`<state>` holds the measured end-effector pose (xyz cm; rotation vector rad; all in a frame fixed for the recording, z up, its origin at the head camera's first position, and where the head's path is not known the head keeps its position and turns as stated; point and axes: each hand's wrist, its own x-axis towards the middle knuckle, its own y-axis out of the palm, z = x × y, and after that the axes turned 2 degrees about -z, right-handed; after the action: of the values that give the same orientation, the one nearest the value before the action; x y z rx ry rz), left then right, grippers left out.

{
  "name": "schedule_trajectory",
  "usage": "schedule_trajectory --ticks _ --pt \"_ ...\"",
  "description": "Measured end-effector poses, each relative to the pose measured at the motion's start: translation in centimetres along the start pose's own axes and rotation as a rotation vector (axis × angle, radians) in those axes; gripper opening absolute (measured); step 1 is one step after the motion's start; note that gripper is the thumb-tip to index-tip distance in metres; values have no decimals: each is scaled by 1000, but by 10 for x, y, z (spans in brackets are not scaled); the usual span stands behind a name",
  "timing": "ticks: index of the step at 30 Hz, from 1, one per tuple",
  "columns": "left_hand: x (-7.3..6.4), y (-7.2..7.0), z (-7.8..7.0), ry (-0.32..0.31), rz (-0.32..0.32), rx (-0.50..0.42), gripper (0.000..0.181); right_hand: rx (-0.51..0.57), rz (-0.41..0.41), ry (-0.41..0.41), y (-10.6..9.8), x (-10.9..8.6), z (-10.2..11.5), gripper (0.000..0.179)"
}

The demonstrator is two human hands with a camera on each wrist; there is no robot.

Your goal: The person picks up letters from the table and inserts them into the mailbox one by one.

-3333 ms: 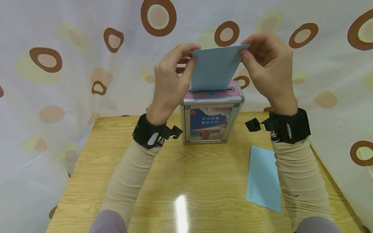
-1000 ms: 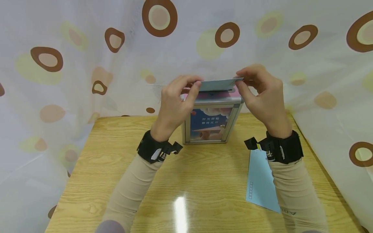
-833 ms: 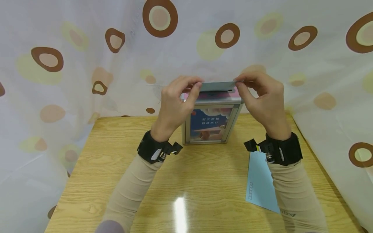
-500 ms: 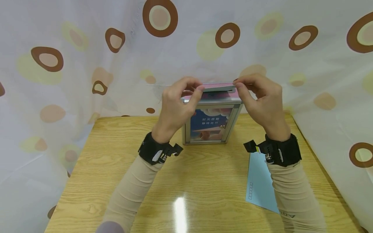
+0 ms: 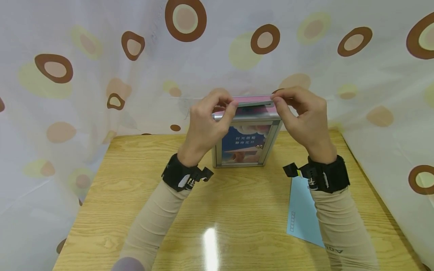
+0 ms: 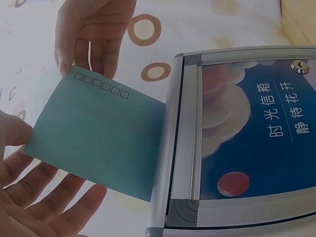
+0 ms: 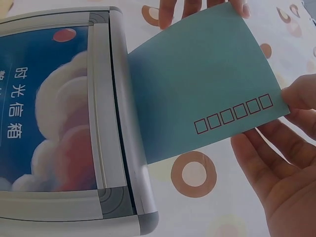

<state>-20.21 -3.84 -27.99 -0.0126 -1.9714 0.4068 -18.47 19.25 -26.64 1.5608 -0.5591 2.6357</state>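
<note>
In the head view my left hand pinches the left corner of a light blue envelope. My right hand grips its right corner between thumb and fingers. The envelope's lower part is hidden in the slot on the pink top of a metal-framed letter box, and from above it appears as a thin strip. Both wrist views show a broad part of the envelope standing out of the box, with a row of small printed squares near its right edge.
A second light blue envelope lies flat on the wooden table, partly under the right forearm. A small lock sits on the box's front door. Behind the table hangs a patterned white curtain.
Both hands have come down toward the box top with the envelope. Its broad face showed earlier; now it looks nearly edge-on from above. During the last half second there is barely any movement.
</note>
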Motion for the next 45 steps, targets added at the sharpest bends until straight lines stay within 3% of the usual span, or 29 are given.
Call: schedule_trajectory --ticks 6,26,35,45 --pt "-1 0 1 -9 3 2 10 2 12 14 0 -4 -10 15" --pt "-7 1 6 -48 6 4 15 12 18 53 4 -9 -14 13" --pt "-11 2 10 -78 -34 12 10 22 38 64 6 -12 -17 13" --pt "-17 0 10 -106 -14 83 12 -5 40 77 8 -16 -21 13"
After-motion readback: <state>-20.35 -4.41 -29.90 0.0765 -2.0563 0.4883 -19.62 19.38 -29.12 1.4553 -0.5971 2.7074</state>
